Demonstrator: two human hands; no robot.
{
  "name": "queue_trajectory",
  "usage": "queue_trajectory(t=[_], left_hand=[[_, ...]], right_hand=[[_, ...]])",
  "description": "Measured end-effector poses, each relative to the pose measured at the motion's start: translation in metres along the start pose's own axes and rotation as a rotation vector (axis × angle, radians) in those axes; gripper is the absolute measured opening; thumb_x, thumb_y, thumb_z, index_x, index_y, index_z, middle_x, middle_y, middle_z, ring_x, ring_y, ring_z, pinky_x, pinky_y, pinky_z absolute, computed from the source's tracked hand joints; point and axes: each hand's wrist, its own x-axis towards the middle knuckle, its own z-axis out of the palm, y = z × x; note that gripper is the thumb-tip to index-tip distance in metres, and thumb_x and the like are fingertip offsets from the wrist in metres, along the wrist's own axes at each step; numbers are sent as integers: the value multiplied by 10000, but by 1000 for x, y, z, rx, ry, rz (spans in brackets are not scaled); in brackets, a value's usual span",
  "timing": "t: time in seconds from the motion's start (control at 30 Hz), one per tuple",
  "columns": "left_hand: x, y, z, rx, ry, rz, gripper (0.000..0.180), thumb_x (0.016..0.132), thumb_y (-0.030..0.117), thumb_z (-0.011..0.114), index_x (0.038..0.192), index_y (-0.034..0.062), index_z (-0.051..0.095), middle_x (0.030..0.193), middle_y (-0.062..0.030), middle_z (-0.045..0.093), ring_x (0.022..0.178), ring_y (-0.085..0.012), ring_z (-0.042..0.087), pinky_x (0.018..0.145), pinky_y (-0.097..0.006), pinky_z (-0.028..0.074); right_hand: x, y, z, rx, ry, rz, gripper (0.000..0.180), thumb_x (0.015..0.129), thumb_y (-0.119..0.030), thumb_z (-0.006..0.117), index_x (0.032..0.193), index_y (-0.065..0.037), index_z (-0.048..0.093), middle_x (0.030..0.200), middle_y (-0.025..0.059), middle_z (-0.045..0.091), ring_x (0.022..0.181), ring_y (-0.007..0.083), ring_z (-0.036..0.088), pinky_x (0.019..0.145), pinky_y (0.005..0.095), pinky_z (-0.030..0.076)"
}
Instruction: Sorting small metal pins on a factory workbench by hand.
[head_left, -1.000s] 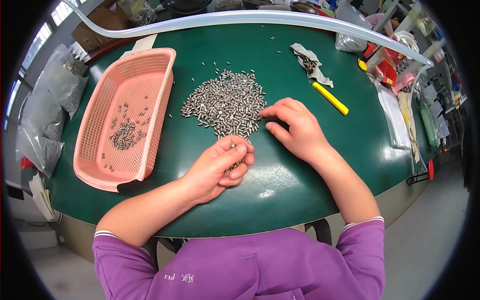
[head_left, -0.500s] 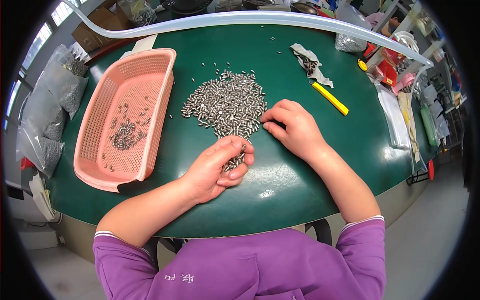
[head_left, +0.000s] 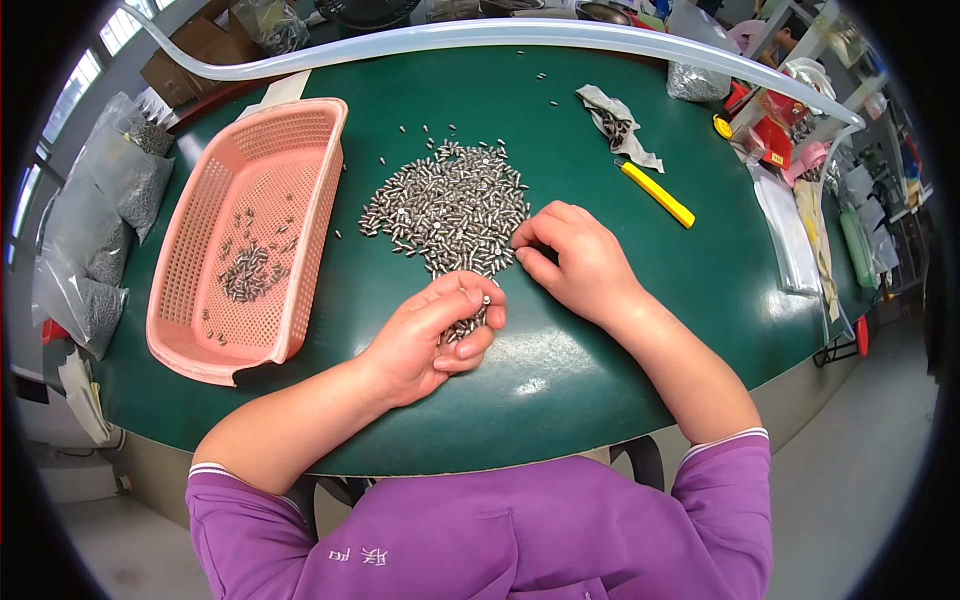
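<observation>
A heap of small, shiny metal pins point(head_left: 445, 200) lies on the green tabletop. At the heap's near edge, my left hand point(head_left: 430, 335) is cupped palm up, its fingers curled round a clump of the same metal pins point(head_left: 462, 328). My right hand point(head_left: 580, 255) rests at the heap's right edge, thumb and forefinger drawn close together against the outermost pins. Whether a pin sits between those fingertips is too small to tell. To the left stands a pink perforated plastic basket point(head_left: 325, 215), with a smaller cluster of pins point(head_left: 252, 270) on its bottom.
A yellow utility knife point(head_left: 657, 195) lies right of the heap, below a crumpled white wrapper point(head_left: 610, 115) with dark pieces. Clear bags of metal parts point(head_left: 105, 240) stand at the far left. A pale tube point(head_left: 480, 37) arches along the table's back. Stray pins dot the tabletop.
My right hand has shifted slightly left, closer in against the heap. My left hand keeps its cupped grip in nearly the same place.
</observation>
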Motion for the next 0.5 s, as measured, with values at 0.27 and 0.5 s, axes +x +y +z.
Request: queue_trajectory(t=[0.27,0.5], left_hand=[[-1,1,1,-16,5,-2,141,943,136,445,1034,46,504,913,-86,513,581,-90,393,428,-189,254],[0,0,3,38,30,5,175,965,220,466,1013,55,495,902,-73,494,561,-61,370,414,-167,264]], right_hand=[[-1,-2,-4,-2,-31,-26,105,751,-107,655,853,-122,631,837,49,562,851,255,574,727,370,485],[-1,-5,-7,-33,-18,-30,119,754,-111,676,867,-106,638,837,41,568,840,238,577,722,352,481]])
